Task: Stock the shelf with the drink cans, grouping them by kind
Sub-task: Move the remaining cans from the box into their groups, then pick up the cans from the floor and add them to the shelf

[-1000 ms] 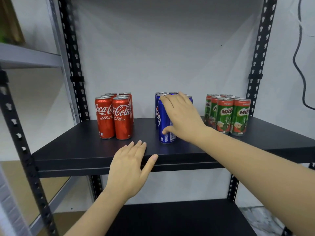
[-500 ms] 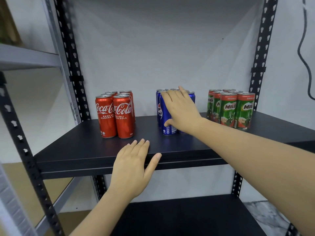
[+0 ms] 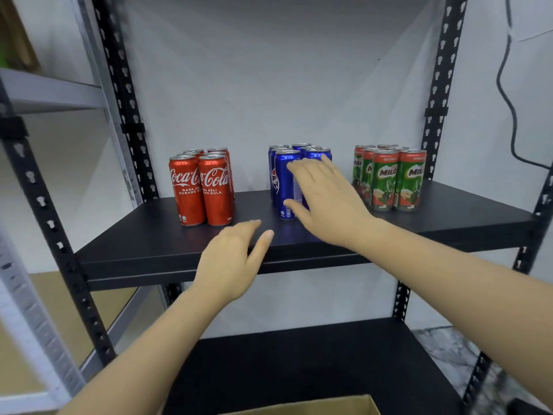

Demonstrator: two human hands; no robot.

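Three groups of cans stand on the black shelf (image 3: 143, 250): red Coca-Cola cans (image 3: 203, 190) at the left, blue Pepsi cans (image 3: 282, 178) in the middle, green Milo cans (image 3: 389, 181) at the right. My right hand (image 3: 326, 205) hovers just in front of the Pepsi group. Its fingers are spread and its thumb is by the lower part of the front can, and it covers the right-hand Pepsi cans. My left hand (image 3: 230, 262) lies flat on the shelf's front edge, with the fingers on top and the thumb apart, holding nothing.
A lower black shelf (image 3: 299, 354) sits beneath, and the top edge of a cardboard box (image 3: 299, 407) shows at the bottom. Perforated black uprights (image 3: 437, 85) frame the shelf. A grey rack (image 3: 45, 91) stands to the left. On the right a black cable (image 3: 508, 100) hangs on the wall.
My right hand pushed the front Pepsi can back against its group, then loosened and drew back with its fingers spread. My left hand stayed on the shelf edge.
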